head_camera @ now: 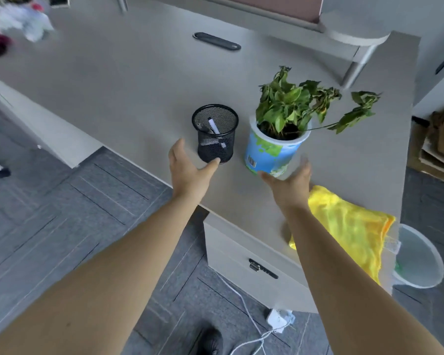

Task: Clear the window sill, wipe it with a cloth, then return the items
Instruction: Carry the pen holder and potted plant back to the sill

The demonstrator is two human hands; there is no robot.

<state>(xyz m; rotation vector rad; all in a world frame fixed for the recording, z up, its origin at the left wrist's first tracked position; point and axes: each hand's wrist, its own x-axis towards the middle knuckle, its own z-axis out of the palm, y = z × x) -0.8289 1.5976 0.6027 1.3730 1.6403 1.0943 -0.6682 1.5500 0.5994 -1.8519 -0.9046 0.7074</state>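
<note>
A black mesh pen holder (pixel 215 134) with a pen or two inside stands on the grey desk (pixel 128 93). To its right stands a potted green plant (pixel 274 147) in a blue, green and white pot. My left hand (pixel 190 170) is spread open just in front of the pen holder, thumb tip touching its base. My right hand (pixel 290 183) is open at the foot of the plant pot, thumb and fingers on either side of its base. A yellow cloth (pixel 349 229) lies on the desk's near right corner, partly under my right forearm.
A drawer unit (pixel 244 257) sits under the desk edge. A white waste bin (pixel 418 260) stands on the floor at the right, cardboard boxes (pixel 438 147) beyond it. Cables and a power strip (pixel 277 319) lie on the grey carpet. A dark cable-slot cover (pixel 215 41) is set in the desk.
</note>
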